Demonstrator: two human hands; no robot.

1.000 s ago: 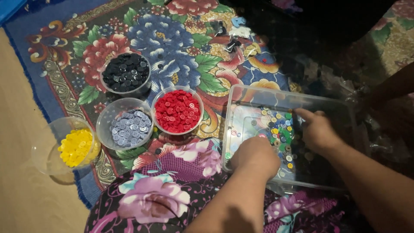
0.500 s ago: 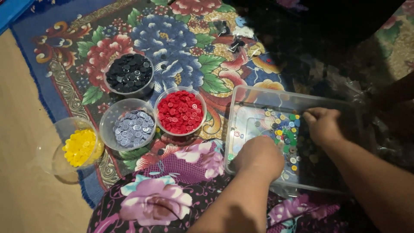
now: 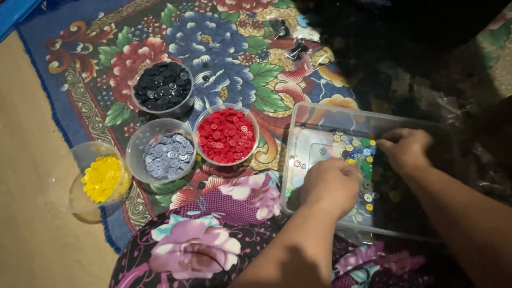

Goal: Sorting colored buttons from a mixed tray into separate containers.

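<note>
Right now both your hands are inside the clear plastic tray [image 3: 320, 114], which lies on the flowered rug [image 3: 229, 58] near its right side. Your left hand [image 3: 332, 184] is curled knuckles-up over the mixed buttons [image 3: 358, 152] in the middle of the tray, fingertips down among them; whether it pinches one you cannot tell from this view. Your right hand [image 3: 406, 149] sits just beside it, toward the tray's far wall, fingers bunched and pointing left at the same cluster; again, a held button cannot be made out. The two hands are close, with only a narrow strip of buttons between them. The tray's left half is nearly bare floor with a few stray buttons, and its right half is in shadow.

Left of the tray stand four clear round tubs. The tub of red buttons [image 3: 226, 136] is nearest, just beside the tray's left wall. The tub of grey buttons [image 3: 165, 154] touches it on the left, and the tub of black buttons [image 3: 162, 86] stands beyond those two. The tub of yellow buttons [image 3: 101, 178] straddles the rug's left edge, partly out on the tan floor [image 3: 32, 160]. Your flowered lap [image 3: 202, 240] comes up against the tray's near left corner. Open rug lies past the black tub, toward the far edge.
</note>
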